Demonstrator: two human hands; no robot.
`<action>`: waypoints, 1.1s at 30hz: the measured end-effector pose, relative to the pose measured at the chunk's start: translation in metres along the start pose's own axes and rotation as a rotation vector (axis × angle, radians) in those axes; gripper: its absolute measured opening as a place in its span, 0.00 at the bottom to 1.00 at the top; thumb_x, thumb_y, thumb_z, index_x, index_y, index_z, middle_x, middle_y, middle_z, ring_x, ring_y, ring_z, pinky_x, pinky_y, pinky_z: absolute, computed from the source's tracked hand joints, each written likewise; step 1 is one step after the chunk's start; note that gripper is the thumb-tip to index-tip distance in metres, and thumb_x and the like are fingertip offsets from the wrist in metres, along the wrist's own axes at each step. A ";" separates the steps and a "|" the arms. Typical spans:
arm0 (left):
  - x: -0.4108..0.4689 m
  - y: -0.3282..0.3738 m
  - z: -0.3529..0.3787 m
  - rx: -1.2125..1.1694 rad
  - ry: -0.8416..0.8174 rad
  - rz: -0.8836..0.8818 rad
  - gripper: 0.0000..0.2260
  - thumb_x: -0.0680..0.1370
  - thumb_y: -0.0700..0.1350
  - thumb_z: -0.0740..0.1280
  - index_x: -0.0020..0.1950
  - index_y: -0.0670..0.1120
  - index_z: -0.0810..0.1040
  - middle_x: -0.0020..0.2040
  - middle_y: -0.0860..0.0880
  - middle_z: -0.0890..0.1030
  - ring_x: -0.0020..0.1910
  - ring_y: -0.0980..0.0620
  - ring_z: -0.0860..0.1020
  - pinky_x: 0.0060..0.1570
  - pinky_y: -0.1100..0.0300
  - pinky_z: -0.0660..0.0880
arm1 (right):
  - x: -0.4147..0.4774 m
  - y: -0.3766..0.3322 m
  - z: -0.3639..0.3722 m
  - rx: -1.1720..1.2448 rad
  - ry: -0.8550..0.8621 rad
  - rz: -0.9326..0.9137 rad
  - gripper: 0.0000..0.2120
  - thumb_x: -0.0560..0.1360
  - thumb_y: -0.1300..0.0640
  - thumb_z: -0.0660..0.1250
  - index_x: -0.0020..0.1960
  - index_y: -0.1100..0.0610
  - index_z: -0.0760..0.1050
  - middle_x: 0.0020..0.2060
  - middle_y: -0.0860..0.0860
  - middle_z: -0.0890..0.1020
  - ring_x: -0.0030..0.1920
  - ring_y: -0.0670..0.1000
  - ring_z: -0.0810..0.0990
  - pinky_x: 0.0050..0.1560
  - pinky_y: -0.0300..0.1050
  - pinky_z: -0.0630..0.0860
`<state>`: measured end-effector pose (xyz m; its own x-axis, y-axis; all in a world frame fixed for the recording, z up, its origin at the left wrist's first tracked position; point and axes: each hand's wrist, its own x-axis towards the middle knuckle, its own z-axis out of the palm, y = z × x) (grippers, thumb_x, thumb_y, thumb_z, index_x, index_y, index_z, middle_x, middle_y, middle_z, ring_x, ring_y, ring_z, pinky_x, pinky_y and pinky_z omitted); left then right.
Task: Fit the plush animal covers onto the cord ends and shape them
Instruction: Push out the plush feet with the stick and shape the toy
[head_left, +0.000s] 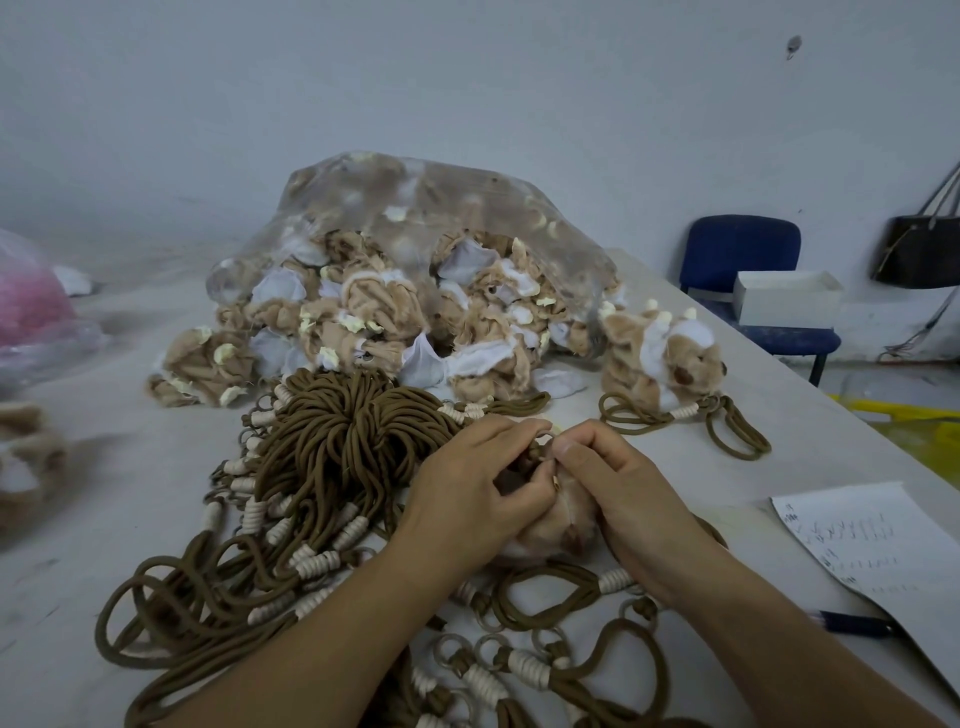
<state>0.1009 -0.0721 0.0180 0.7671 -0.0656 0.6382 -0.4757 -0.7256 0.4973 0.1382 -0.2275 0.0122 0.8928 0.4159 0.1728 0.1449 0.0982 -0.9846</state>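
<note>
Left hand (467, 493), right hand (628, 499): two. Clear bag (415, 197): one. Plush covers (363, 301): dozens, uncountable. Held cover (556, 522): one. Fitted plush animal (665, 353): one. Cords (343, 431): heap, uncountable. Chair (743, 249), box (787, 306), handbag (917, 249), paper (872, 545), pen (852, 623): one each.

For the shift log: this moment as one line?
left hand: grips plush cover | right hand: grips plush cover | cord bundle: on table

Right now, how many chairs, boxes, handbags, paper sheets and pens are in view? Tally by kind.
Blue chair: 1
White box: 1
Dark handbag: 1
Paper sheet: 1
Pen: 1
Total: 5
</note>
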 end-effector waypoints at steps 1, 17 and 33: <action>0.000 0.000 0.000 0.002 0.001 0.003 0.21 0.74 0.54 0.61 0.60 0.46 0.82 0.53 0.52 0.81 0.51 0.55 0.79 0.49 0.56 0.77 | 0.000 0.001 -0.001 -0.002 0.000 0.005 0.10 0.79 0.55 0.62 0.40 0.53 0.76 0.32 0.54 0.77 0.29 0.48 0.74 0.28 0.43 0.72; 0.000 -0.002 0.001 -0.077 -0.052 0.031 0.19 0.75 0.53 0.61 0.58 0.44 0.82 0.51 0.51 0.80 0.50 0.55 0.78 0.50 0.59 0.75 | 0.001 0.000 -0.001 0.062 0.011 0.042 0.15 0.73 0.42 0.67 0.40 0.54 0.78 0.37 0.60 0.76 0.39 0.56 0.74 0.41 0.50 0.72; 0.001 -0.001 0.001 -0.029 -0.064 0.011 0.16 0.73 0.52 0.60 0.49 0.44 0.82 0.43 0.51 0.79 0.42 0.52 0.77 0.41 0.51 0.75 | 0.002 0.003 -0.002 -0.008 0.002 0.079 0.13 0.73 0.46 0.65 0.43 0.55 0.79 0.41 0.58 0.79 0.42 0.55 0.76 0.47 0.55 0.72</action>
<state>0.1021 -0.0718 0.0174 0.7870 -0.1178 0.6056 -0.4959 -0.7046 0.5075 0.1416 -0.2284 0.0092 0.9024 0.4206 0.0941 0.0771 0.0574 -0.9954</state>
